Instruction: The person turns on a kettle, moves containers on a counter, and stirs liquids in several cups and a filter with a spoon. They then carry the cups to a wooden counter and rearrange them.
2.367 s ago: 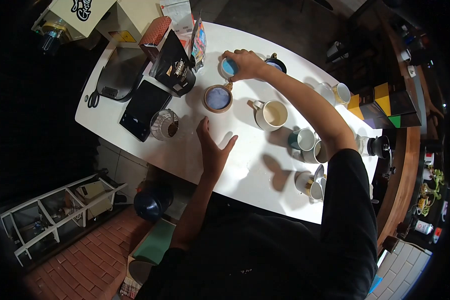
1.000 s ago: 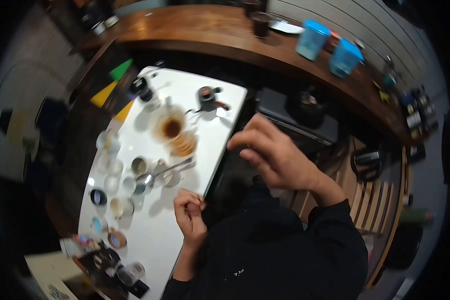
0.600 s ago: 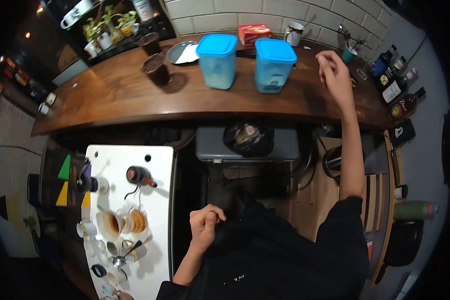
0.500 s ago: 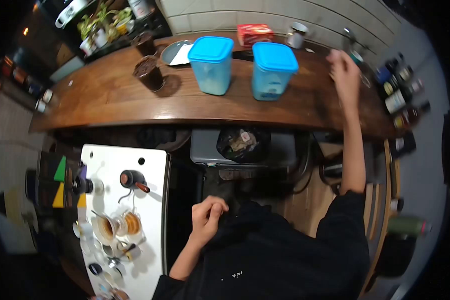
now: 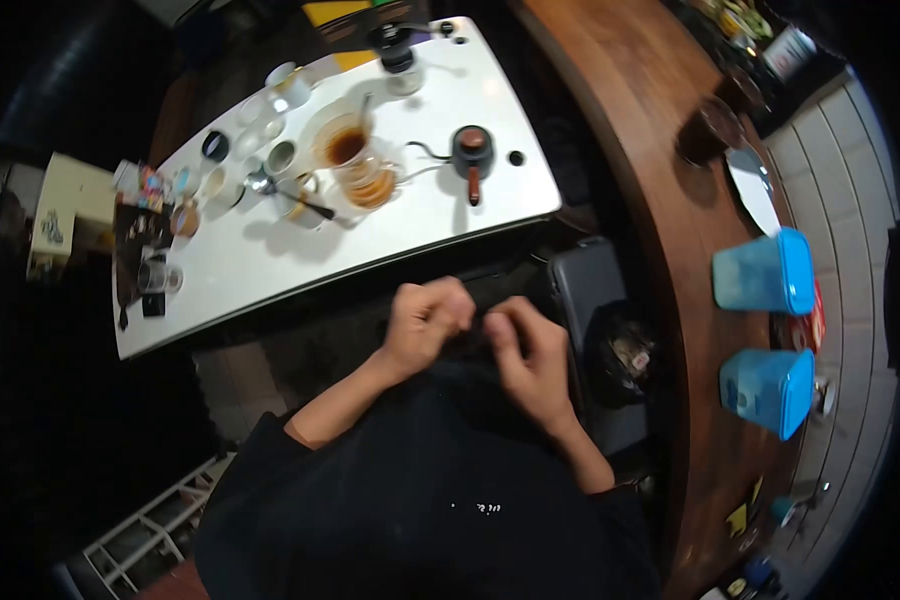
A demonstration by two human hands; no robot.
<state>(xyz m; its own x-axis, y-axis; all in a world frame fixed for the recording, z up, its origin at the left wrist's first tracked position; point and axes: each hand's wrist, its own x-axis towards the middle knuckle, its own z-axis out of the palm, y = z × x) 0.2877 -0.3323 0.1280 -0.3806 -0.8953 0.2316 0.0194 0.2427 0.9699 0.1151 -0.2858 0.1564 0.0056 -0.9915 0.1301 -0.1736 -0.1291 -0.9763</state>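
Note:
In front of my dark shirt, my left hand is curled closed, its fingertips facing my right hand. My right hand is also closed, thumb against the bent fingers, a small gap away from the left. What either hand holds, if anything, is hidden and blurred. Ahead on the white table stand a glass pour-over coffee maker with brown coffee in its cone, and a dark gooseneck kettle with a wooden handle. A hand coffee grinder stands behind them.
Cups, a spoon and a glass crowd the table's left part. The wooden counter runs along my right, bearing two blue-lidded containers and a dark-filled cup. A bin bag sits below it.
The view has swung left from the counter to the white table. My right hand has come back from the counter's far right end to beside my left hand, which stays closed.

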